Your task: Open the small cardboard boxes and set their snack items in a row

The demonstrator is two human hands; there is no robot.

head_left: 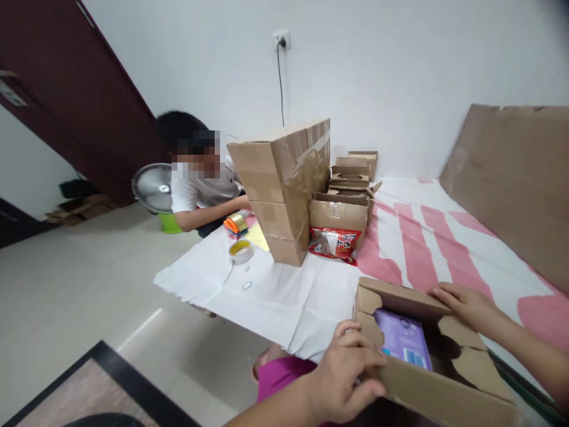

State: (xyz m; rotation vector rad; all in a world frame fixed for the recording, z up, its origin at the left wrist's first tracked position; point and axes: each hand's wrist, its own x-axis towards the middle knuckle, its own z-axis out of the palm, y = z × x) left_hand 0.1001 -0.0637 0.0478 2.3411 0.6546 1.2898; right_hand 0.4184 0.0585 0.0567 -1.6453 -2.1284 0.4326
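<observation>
An opened cardboard box (444, 385) sits at the near right edge of the table, its flaps up. Inside lies a purple package (404, 338) with a barcode label. My left hand (349, 373) grips the box at its near left corner, thumb on the outer side and fingers over the edge. My right hand (466, 305) has its fingers closed over the box's far edge; part of its grip is hidden. Farther back, a red snack packet (333, 244) leans against another open box (340, 214).
A tall stack of taped cartons (288, 196) stands mid-table, with several open boxes behind it. A tape roll (241, 251) lies left on the white cloth (275, 302). Behind the stack, a person in a white shirt (200, 198) sits. A large cardboard sheet (511, 172) stands right.
</observation>
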